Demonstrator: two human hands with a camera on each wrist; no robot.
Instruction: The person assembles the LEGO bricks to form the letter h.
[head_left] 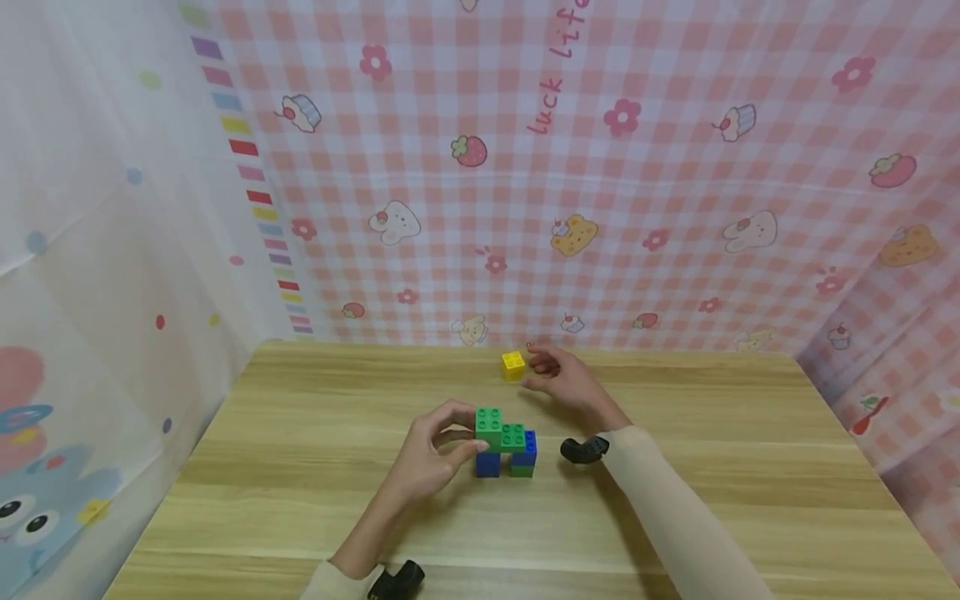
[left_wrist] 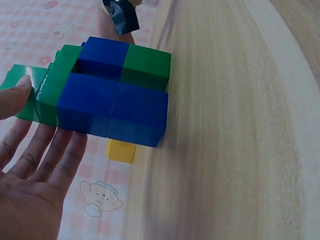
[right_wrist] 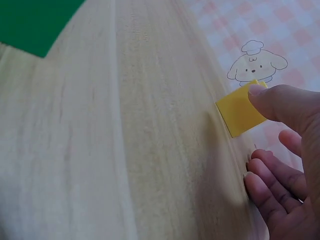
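A small structure of plastic building bricks stands on the wooden table in front of me. My left hand [head_left: 427,457] holds its upper green brick [head_left: 488,427] from the left, thumb in front and fingers behind. A second green brick [head_left: 513,437] spans two legs. One leg is two stacked blue bricks [left_wrist: 137,112]; the other is a blue brick [left_wrist: 104,56] over a green brick [left_wrist: 146,66]. Farther back sits a single yellow brick [head_left: 513,367]. Just right of it is my right hand [head_left: 572,385], thumb and fingers spread apart, with a small gap to the brick.
The wooden table [head_left: 712,500] ends at a pink checked cloth [head_left: 660,183] hanging behind it. A white patterned curtain [head_left: 112,250] hangs on the left. Black wrist cameras [head_left: 585,450] sit on both sleeves.
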